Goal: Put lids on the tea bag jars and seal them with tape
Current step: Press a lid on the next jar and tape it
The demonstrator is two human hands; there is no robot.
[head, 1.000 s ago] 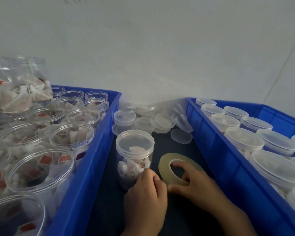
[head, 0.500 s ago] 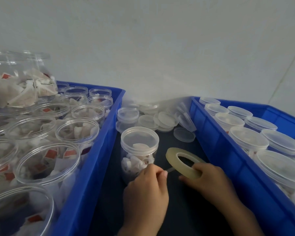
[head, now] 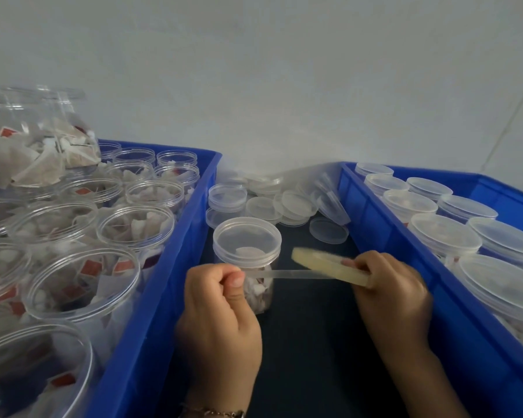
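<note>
A clear jar of tea bags (head: 255,292) with a lid (head: 247,240) on it stands on the dark table between two blue crates. My left hand (head: 221,321) is in front of the jar and pinches the free end of a clear tape strip (head: 287,274). My right hand (head: 393,294) holds the yellowish tape roll (head: 329,266) to the right of the jar. The strip stretches level between my two hands, just below the lid's rim. My left hand hides the jar's lower left side.
The left blue crate (head: 175,260) holds several open jars of tea bags (head: 82,285). The right blue crate (head: 405,285) holds several lidded jars (head: 444,236). Loose clear lids (head: 266,203) are piled on the table behind the jar, near the white wall.
My right hand lifted the tape roll off the table and pulled it right. My left hand kept the tape end, and the strip between them grew longer.
</note>
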